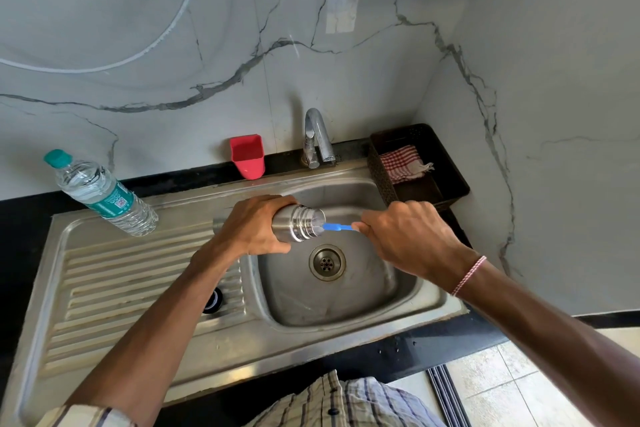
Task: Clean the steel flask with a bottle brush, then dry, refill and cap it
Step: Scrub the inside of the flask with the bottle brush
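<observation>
A person in a checked shirt (346,402) leaned over a steel sink (346,305). The left hand (256,229) was wrapped round the steel flask (298,227), held on its side above the basin with its open mouth facing right. The right hand (408,236) gripped the blue handle of the bottle brush (337,227), whose head sat inside the flask's neck. Scrubbing appeared to be under way, with drying, refilling and capping left to do. A checked cloth (403,163) lay in a dark basket (446,167) beside the tap (317,139). A capped water bottle (104,194) stood at the far edge of the drainboard (121,288). Its teal label carried a square code, but the lettering was too small to read. No brand showed on the flask.
</observation>
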Demonstrator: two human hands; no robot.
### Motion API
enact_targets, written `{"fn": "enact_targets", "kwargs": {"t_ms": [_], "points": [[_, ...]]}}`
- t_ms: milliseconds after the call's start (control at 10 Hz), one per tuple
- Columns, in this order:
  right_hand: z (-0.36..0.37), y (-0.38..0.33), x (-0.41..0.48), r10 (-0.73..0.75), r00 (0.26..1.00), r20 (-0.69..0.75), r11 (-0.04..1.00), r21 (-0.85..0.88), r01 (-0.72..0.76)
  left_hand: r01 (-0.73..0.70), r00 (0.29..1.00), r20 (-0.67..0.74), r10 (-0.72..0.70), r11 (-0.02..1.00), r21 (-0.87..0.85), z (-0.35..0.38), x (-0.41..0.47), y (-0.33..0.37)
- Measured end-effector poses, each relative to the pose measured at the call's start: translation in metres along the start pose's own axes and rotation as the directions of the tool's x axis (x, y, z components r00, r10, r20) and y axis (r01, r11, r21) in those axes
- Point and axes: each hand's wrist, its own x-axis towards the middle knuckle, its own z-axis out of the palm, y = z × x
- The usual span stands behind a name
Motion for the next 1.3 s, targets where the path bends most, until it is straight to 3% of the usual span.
{"fn": "enact_targets", "kwargs": {"t_ms": [100,200,300,400,500,600,700,800,900,1000,1100,1200,1300], "points": [[0.004,-0.009,0.002,0.056,0.997,-0.060,0.988,-0.140,-0.064,0.019,1.000,0.010,-0.019,1.000,-0.015,0.003,0.002,0.003],[0.021,-0.027,0.002,0.000,0.999,-0.053,0.973,-0.228,-0.012,0.003,1.000,0.017,-0.003,1.000,-0.031,0.005,0.006,0.011],[0.029,-0.032,-0.001,0.028,0.999,0.017,0.986,-0.166,-0.025,-0.026,1.000,0.001,0.026,1.000,-0.011,0.007,0.007,0.014],[0.018,-0.026,0.002,0.115,0.929,0.351,0.923,0.307,-0.231,-0.097,0.995,-0.011,0.098,0.994,0.056,0.009,0.001,0.009],[0.012,-0.013,0.009,0.062,0.742,0.667,0.442,0.649,-0.620,-0.093,0.995,-0.023,0.094,0.994,0.051,0.012,-0.006,0.005],[0.024,-0.017,-0.001,0.144,0.950,0.275,0.971,0.145,-0.189,-0.028,0.999,-0.029,0.029,0.998,0.053,0.013,-0.010,0.004],[0.026,-0.028,-0.013,-0.075,0.997,0.014,0.960,-0.269,0.076,0.051,0.999,-0.011,-0.051,0.999,-0.018,0.011,-0.013,0.000],[0.025,-0.031,-0.012,-0.030,0.990,0.137,0.999,0.019,0.027,0.002,1.000,0.002,-0.002,1.000,0.008,0.011,-0.013,0.004],[0.018,-0.025,0.004,0.073,0.730,0.680,0.361,0.664,-0.655,-0.079,0.995,-0.059,0.079,0.997,-0.006,0.016,-0.012,0.012],[0.019,-0.009,0.005,0.079,0.744,0.663,0.335,0.685,-0.646,-0.097,0.992,-0.079,0.099,0.995,0.024,0.018,-0.008,0.016],[0.034,-0.017,-0.013,0.109,0.988,0.113,0.994,-0.021,-0.108,-0.039,0.998,-0.049,0.040,0.999,0.026,0.018,-0.004,0.015],[0.039,-0.022,-0.017,0.006,0.998,0.055,0.988,-0.152,0.002,-0.016,0.999,-0.044,0.015,1.000,-0.003,0.018,-0.002,0.016],[0.029,-0.012,-0.006,0.140,0.835,0.532,0.691,0.552,-0.467,-0.067,0.996,-0.062,0.070,0.997,0.038,0.020,-0.004,0.015]]}}
